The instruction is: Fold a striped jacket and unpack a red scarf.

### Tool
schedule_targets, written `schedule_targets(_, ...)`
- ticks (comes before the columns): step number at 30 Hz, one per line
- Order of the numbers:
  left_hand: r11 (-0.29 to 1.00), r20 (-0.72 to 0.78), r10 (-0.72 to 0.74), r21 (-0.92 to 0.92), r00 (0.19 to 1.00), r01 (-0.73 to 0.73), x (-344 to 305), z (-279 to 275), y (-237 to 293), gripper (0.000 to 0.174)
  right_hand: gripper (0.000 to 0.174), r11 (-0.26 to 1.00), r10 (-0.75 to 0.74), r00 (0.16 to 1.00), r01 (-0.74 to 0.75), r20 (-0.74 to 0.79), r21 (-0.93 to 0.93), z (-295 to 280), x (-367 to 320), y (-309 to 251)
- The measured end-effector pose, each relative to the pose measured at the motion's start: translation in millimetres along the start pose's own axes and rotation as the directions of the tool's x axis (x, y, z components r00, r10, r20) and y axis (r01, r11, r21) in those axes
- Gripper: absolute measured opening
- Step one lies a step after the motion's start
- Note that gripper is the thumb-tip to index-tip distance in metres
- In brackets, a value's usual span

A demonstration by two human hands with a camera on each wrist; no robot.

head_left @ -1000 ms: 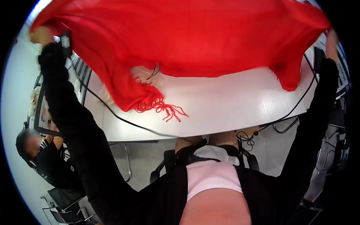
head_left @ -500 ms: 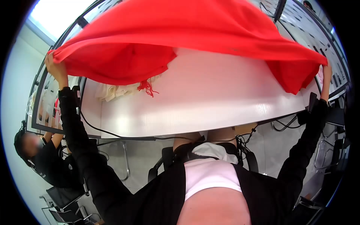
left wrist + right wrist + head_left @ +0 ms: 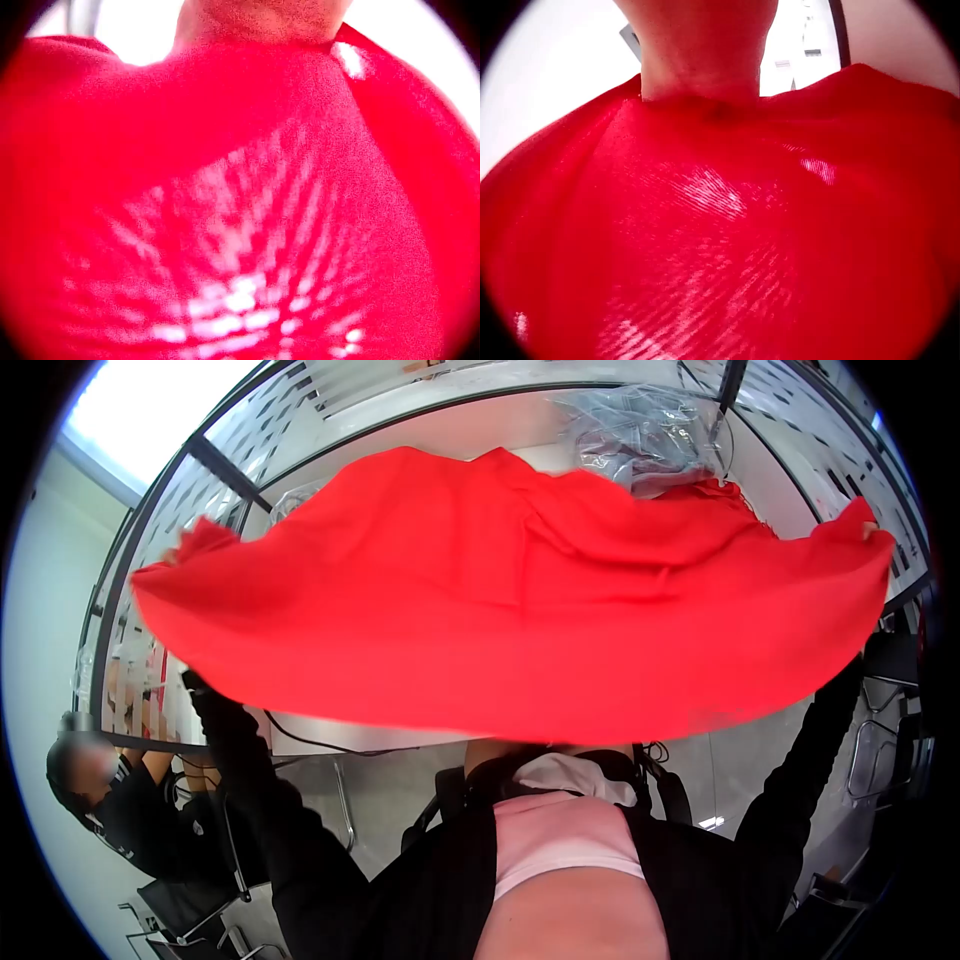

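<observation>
1. Red cloth (image 3: 520,610): held up, stretched over the counter (image 3: 330,730) from 9 to 3 o'clock (head view). Probably light, soft, floppy, not fragile; best taken near both outer corners, tension even.
2. Left grip (image 3: 172,555), 9 o'clock, and right grip (image 3: 870,531), 2 o'clock: both pinching cloth edge; fingers mostly covered.
3. Clear plastic bag (image 3: 645,445): 1 o'clock, crumpled; contents unclear.

L hand (image 3: 262,21) @ top, part. hidden by red cloth (image 3: 180,112)
</observation>
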State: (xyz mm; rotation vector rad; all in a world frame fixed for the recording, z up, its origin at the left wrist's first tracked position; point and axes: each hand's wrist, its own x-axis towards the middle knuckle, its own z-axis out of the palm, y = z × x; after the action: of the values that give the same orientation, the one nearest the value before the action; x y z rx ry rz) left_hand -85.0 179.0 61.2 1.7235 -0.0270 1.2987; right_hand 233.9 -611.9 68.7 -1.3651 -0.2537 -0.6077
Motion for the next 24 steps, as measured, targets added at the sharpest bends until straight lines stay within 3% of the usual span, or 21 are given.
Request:
schedule_targets(2,0.872,0.273,-0.236,-0.364,0.933,0.327,-20.6,18.2,-11.2,0.014,0.017,0.987,0.159,0.981,-0.161,0.109,0.017,24.6,-21.9,7.4)
schedule_targets(3,0.799,0.436,-0.300,-0.371,0.849,0.473,-25.6,24.6,-15.4,0.014,0.018,0.970,0.241,0.957,-0.244,0.164,-0.004,37.5,-33.1,13.8)
schedule_targets(4,0.790,0.586,-0.332,-0.255,0.739,0.557,-29.4,29.2,-19.7,0.015,0.018,0.941,0.338,0.910,-0.335,0.241,-0.055,47.3,-41.6,18.7)
schedule_targets(5,0.915,0.672,-0.344,0.082,0.656,0.396,-31.8,30.8,-15.8,0.015,0.020,0.895,0.446,0.827,-0.416,0.342,-0.159,52.6,-48.2,21.2)
schedule_targets(6,0.929,0.749,-0.350,0.352,0.562,0.110,-33.4,37.0,-6.4,0.019,0.021,0.832,0.554,0.713,-0.462,0.430,-0.307,52.2,-52.2,24.4)
schedule_targets(7,0.737,0.803,-0.372,0.561,0.465,-0.378,-38.9,40.4,9.1,0.028,0.017,0.811,0.585,0.447,-0.311,0.677,-0.495,34.4,-39.5,40.9)
schedule_targets(8,0.533,0.679,-0.562,0.734,0.472,-0.421,-48.4,42.1,26.6,0.038,0.013,0.738,0.674,0.352,-0.280,0.649,-0.614,38.2,-54.6,29.5)
schedule_targets(9,0.287,0.507,-0.709,0.842,0.490,-0.456,-58.6,39.3,39.3,0.049,0.009,0.651,0.626,0.334,0.272,0.704,-0.708,26.3,-59.5,32.6)
schedule_targets(10,0.253,0.464,-0.745,0.861,0.480,-0.440,-60.6,21.8,38.6,0.058,0.012,0.499,0.741,0.221,0.451,0.634,-0.740,15.7,-54.6,28.0)
schedule_targets(11,0.219,0.421,-0.778,0.878,0.467,-0.426,-59.6,13.2,43.2,0.067,0.028,0.453,0.741,0.168,0.589,0.650,-0.669,0.9,-56.0,34.0)
schedule_targets(12,0.189,0.396,-0.804,0.878,0.445,-0.439,-61.1,5.9,50.2,0.058,0.048,0.377,0.777,0.177,0.639,0.605,-0.671,-19.8,-56.5,48.6)
schedule_targets(13,0.217,0.363,-0.890,0.869,0.276,-0.444,-57.8,2.8,53.5,0.053,0.062,0.314,0.828,0.151,0.673,0.540,-0.670,-18.5,-63.6,34.4)
schedule_targets(15,0.276,0.270,-0.960,0.857,-0.077,-0.436,-52.5,-5.3,52.5,0.045,0.066,0.095,0.994,-0.050,0.825,0.095,-0.558,-1.2,-69.8,20.3)
schedule_targets(17,0.261,0.150,-0.935,0.904,-0.321,-0.338,-48.0,5.7,40.3,0.037,0.063,0.131,0.979,-0.185,0.895,-0.087,-0.427,-16.0,-76.0,50.4)
schedule_targets(18,0.359,0.236,-0.901,0.876,-0.364,-0.323,-45.7,2.3,23.8,0.034,0.060,0.184,0.958,-0.252,0.908,-0.140,-0.376,-22.2,-80.5,69.6)
schedule_targets(19,0.502,0.428,-0.859,0.815,-0.281,-0.289,-41.0,0.4,6.0,0.027,0.055,0.192,0.944,-0.282,0.893,-0.173,-0.407,-15.3,-75.7,81.4)
schedule_targets(20,0.561,0.523,-0.824,0.807,-0.217,-0.184,-18.6,11.9,-3.9,0.025,0.050,0.135,0.966,-0.217,0.883,-0.137,-0.450,4.4,-52.9,81.3)
schedule_targets(21,0.625,0.610,-0.778,0.776,-0.149,-0.086,3.6,23.3,-13.7,0.025,0.046,0.027,0.998,-0.053,0.864,-0.038,-0.502,25.5,-22.2,76.4)
schedule_targets(22,0.628,0.635,-0.767,0.772,0.090,-0.094,32.1,30.3,-12.5,0.024,0.041,-0.086,0.982,0.167,0.820,0.092,-0.566,45.8,15.5,66.4)
schedule_targets(23,0.588,0.595,-0.702,0.794,0.392,-0.153,64.4,33.1,-3.6,0.024,0.037,-0.196,0.875,0.431,0.733,0.221,-0.651,61.7,57.6,49.4)
schedule_targets(24,0.527,0.515,-0.533,0.823,0.671,-0.212,102.4,31.3,5.3,0.023,0.033,-0.237,0.642,0.679,0.618,0.357,-0.749,72.5,101.1,21.4)
